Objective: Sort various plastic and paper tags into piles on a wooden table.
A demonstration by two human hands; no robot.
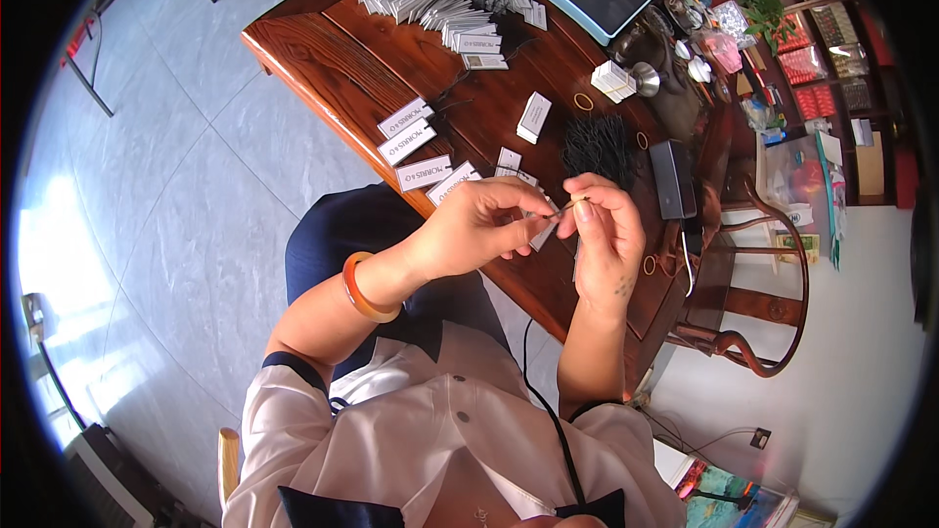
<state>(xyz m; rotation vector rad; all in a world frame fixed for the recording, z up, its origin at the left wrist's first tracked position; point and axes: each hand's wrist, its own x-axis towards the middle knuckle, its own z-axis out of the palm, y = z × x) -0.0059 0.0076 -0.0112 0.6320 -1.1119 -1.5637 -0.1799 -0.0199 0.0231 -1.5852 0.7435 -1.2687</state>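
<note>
"White tag (540, 239): where is it?"

"Just under the fingertips, between the hands, above the table's (333, 44) near side. Left hand (472, 230) and right hand (608, 240) both pinch narrowly on what looks like thin cord (567, 208)."

"What could go wrong?"

"Cord that fine could slip if either pinch loosens. A forearm brushing past might sweep the loose tags (424, 173), on the left, off the edge; they lie close to it."

"And what's unclear?"

"Whether the tag hangs from the cord. Fingers hide part of it, and the black strings (595, 149) farther off merge into one mass."
</note>
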